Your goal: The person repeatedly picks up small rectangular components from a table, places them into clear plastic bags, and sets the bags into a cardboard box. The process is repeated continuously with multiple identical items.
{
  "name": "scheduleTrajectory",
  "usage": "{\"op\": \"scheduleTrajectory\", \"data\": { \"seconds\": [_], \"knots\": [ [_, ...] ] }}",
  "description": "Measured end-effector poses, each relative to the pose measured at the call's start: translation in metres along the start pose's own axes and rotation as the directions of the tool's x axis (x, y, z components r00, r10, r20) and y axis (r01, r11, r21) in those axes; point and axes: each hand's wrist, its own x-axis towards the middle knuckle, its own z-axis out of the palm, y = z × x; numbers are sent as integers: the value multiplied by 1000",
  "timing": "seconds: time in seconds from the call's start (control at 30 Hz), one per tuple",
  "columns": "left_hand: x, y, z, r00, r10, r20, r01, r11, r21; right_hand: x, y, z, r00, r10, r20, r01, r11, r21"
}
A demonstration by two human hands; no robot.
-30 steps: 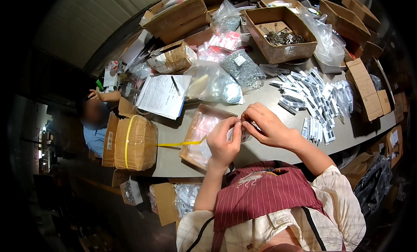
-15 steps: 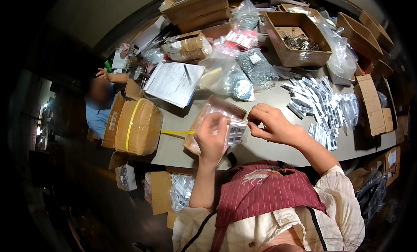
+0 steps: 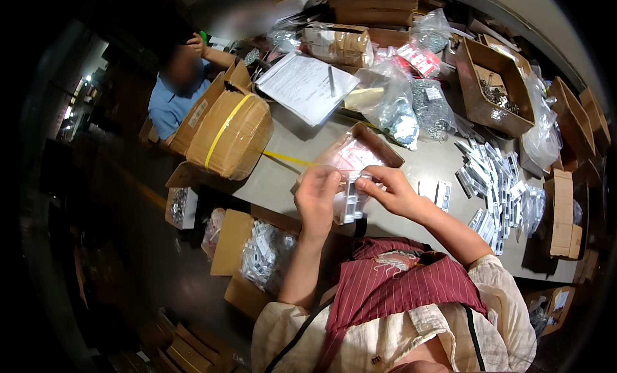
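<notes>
left hand point(image 3: 317, 196): gripping clear packet point(image 3: 350, 199), left edge
right hand point(image 3: 391, 190): pinching packet's top right
box point(image 3: 353, 155): open on counter point(image 3: 289, 141), just behind hands

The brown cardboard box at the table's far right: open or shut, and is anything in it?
Open: the brown cardboard box has no lid or closed flaps, and small metal parts lie inside.

Bright centre; dark, warped fisheye rim
</notes>
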Motion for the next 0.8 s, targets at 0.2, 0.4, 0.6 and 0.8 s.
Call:
{"op": "scheduleTrajectory", "data": {
  "seconds": [0.2,0.4,0.6,0.8],
  "knots": [
    [-30,12,-11,977,-133,165,54,908,415,7,4,5,989,148,-33,-134,957,259],
    [-54,1,-20,953,-207,223,170,969,178,10,1,22,970,227,83,-240,869,433],
    [-61,5,-42,937,-305,172,310,951,-1,20,-10,51,990,126,64,-137,966,219],
    [-64,2,-70,898,-420,131,431,899,-73,36,7,80,997,-65,-34,58,984,-171]
  ]
}}
